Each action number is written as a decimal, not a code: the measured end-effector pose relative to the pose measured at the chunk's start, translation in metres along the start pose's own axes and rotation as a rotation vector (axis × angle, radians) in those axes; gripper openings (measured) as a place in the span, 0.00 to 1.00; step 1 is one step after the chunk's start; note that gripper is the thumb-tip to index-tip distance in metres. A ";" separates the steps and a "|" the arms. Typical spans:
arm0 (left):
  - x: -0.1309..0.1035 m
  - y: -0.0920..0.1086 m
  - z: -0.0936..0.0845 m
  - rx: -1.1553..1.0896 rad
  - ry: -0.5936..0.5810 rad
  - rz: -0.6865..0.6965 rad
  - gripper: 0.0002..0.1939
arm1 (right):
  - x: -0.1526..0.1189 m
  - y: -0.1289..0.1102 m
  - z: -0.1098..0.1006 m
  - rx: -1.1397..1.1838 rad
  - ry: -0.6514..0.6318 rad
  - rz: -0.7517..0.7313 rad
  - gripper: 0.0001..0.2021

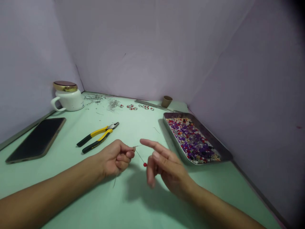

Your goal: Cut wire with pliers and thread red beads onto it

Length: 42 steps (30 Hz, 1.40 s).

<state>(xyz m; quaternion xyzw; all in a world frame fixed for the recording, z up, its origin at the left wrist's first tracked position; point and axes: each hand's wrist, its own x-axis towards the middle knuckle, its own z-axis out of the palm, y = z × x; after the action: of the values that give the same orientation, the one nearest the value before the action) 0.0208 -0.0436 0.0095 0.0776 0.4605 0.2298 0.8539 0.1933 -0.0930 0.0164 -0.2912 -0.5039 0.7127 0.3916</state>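
In the head view, my left hand (pixel 118 158) pinches a thin wire (pixel 140 155) between thumb and index finger, its other fingers curled in. One tail of the wire hangs below this hand. Two strands leave the pinch on the right: a short one toward my right index fingertip, and one slanting down to a round red bead (pixel 145 164). My right hand (pixel 168 167) is slightly blurred, with the index finger stretched out and the thumb apart from it. Its fingers are beside the bead; whether they touch it I cannot tell.
Yellow-and-black pliers (pixel 100 135) lie behind my left hand. A metal tray (pixel 227 155) of mixed beads stands at right. Farther back are a small brown cup (pixel 166 101), beaded wire pieces (pixel 132 107) and wire scraps (pixel 113 104). A phone (pixel 37 139) and lidded white mug (pixel 71 100) are left.
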 end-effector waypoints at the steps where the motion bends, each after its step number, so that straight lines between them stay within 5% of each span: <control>1: 0.000 -0.001 0.000 0.007 -0.007 -0.007 0.09 | -0.002 -0.003 -0.002 -0.081 0.088 -0.057 0.20; 4: 0.001 -0.003 0.001 0.056 -0.042 -0.042 0.11 | -0.009 -0.017 -0.006 -0.418 0.239 -0.274 0.12; 9: -0.001 -0.008 0.003 0.109 -0.029 -0.030 0.09 | -0.018 -0.035 -0.005 -0.978 -0.091 -0.336 0.23; 12: -0.003 -0.012 0.005 0.133 -0.007 0.000 0.07 | -0.015 -0.032 -0.007 -1.113 -0.093 -0.320 0.24; 24: -0.004 -0.035 0.013 0.290 -0.023 0.174 0.09 | 0.002 0.001 -0.022 -1.136 0.013 -0.155 0.15; 34: -0.009 -0.038 0.017 0.371 0.001 0.271 0.09 | 0.004 0.009 -0.023 -1.111 0.035 -0.433 0.12; 42: -0.013 -0.041 0.022 0.600 0.077 0.501 0.05 | 0.003 0.010 -0.021 -1.061 0.105 -0.515 0.11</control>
<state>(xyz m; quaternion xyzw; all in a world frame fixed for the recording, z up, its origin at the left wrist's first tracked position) 0.0465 -0.0844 0.0175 0.4249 0.5059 0.2890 0.6928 0.2067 -0.0820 0.0004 -0.3507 -0.8257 0.2301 0.3772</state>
